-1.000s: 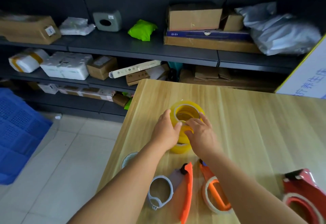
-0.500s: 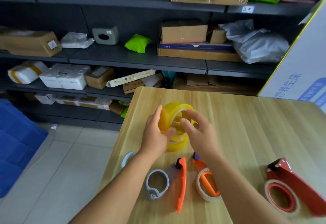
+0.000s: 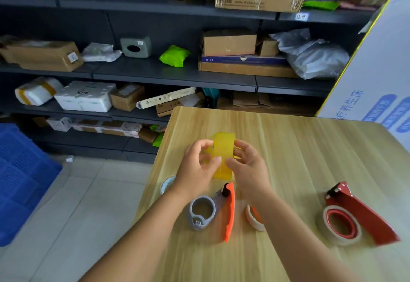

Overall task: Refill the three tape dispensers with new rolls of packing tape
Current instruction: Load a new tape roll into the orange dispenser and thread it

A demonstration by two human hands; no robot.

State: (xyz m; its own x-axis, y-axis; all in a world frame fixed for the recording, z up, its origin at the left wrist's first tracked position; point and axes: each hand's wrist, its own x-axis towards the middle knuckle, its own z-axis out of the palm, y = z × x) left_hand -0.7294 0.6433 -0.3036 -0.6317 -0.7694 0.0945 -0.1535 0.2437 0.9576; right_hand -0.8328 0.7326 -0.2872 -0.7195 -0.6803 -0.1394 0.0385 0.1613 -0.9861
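**Yellow tape roll held on edge between both hands**

While you look down at the desk (image 3: 310, 148), a blue crate (image 3: 20, 177) sits on the floor at far left, with dark shelves (image 3: 173, 75) of parcels behind. Your left hand (image 3: 197, 168) grips the yellow tape roll (image 3: 223, 155) from its left side, thumb pressed to the outer face. The roll stands on edge, raised above the wood near the desk's left edge. Your right hand (image 3: 248, 168) closes on the roll's right side. Just below your wrists lies the grey-and-orange dispenser (image 3: 213, 210), then an orange dispenser (image 3: 255, 217) half hidden under your right forearm. Well apart at right lies the red dispenser (image 3: 359, 217), a whitish roll still on its wheel.
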